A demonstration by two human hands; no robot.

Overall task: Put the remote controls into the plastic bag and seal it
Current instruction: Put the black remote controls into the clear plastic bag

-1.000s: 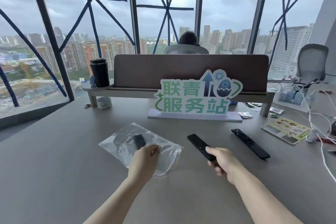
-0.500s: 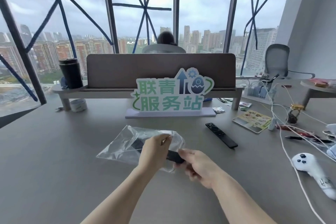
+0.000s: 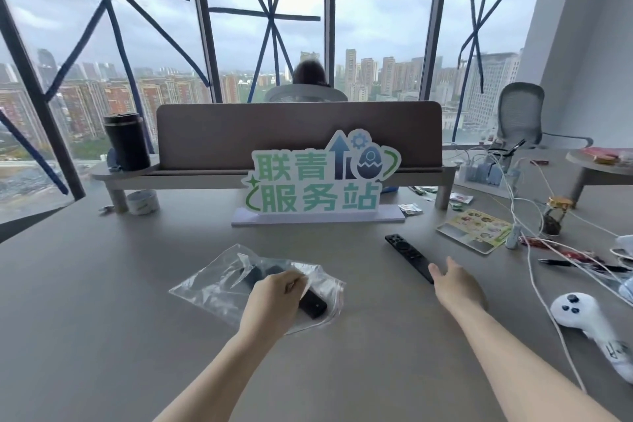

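Remote controls: three slim black plastic ones can be counted. Two lie inside the bag, a small one (image 3: 251,276) deep in it and a longer one (image 3: 312,303) with its end near the bag's mouth; the third, a long black remote with buttons (image 3: 409,256), lies bare on the table, right of the bag and slanting toward the sign.
Plastic bag: one clear zip-top plastic bag (image 3: 212,288), crumpled, lying flat on the grey table (image 3: 102,319) in its middle part, its mouth turned toward the right and the near edge.
Left hand: the left hand (image 3: 274,301) rests on the bag, knuckles up, fingers curled and pinching the film at the mouth, over the longer bagged remote.
Right hand: the right hand (image 3: 452,284) is spread, holding nothing, palm down, its fingertips at the near end of the bare remote; whether they touch it I cannot tell.
Arms: both forearms are bare and reach in from the near edge.
Sign: one green-and-white cut-out sign with Chinese characters (image 3: 318,181) stands toward the far edge.
Controller: one white game controller (image 3: 582,315) lies near the right edge among white cables.
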